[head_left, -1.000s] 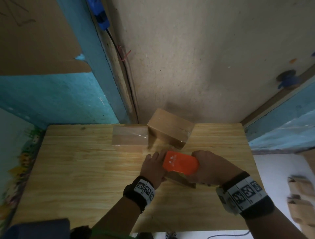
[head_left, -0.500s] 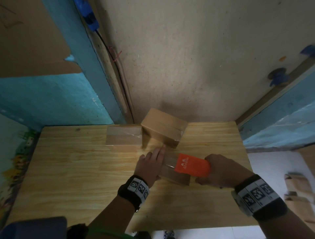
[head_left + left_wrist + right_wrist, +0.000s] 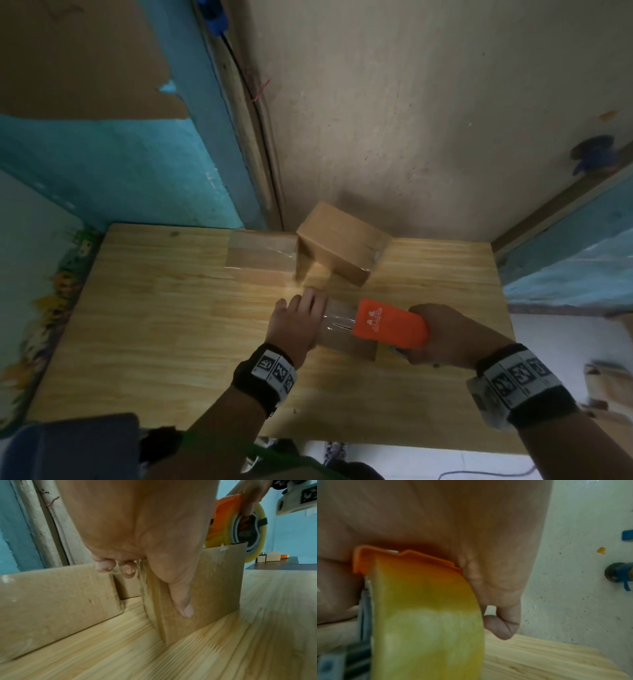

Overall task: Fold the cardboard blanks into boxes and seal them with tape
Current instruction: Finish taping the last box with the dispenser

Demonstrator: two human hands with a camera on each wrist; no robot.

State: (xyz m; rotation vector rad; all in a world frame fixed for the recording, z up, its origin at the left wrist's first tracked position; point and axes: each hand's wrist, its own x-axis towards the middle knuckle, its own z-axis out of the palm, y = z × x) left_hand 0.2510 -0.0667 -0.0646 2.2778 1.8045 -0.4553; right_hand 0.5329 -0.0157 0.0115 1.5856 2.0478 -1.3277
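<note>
Small makeshift packing corner, prob. a home: wooden table [image 3: 137, 325] pushed into far corner, peeling blue wall [image 3: 102, 164], taped boxes [image 3: 260, 257] stacked at far edge.

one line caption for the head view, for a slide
Left hand steadies a box while the right hand runs an orange tape dispenser across it.

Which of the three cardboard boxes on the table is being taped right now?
The nearest box, under the left hand and the orange tape dispenser. The two boxes by the wall lie untouched.
</note>
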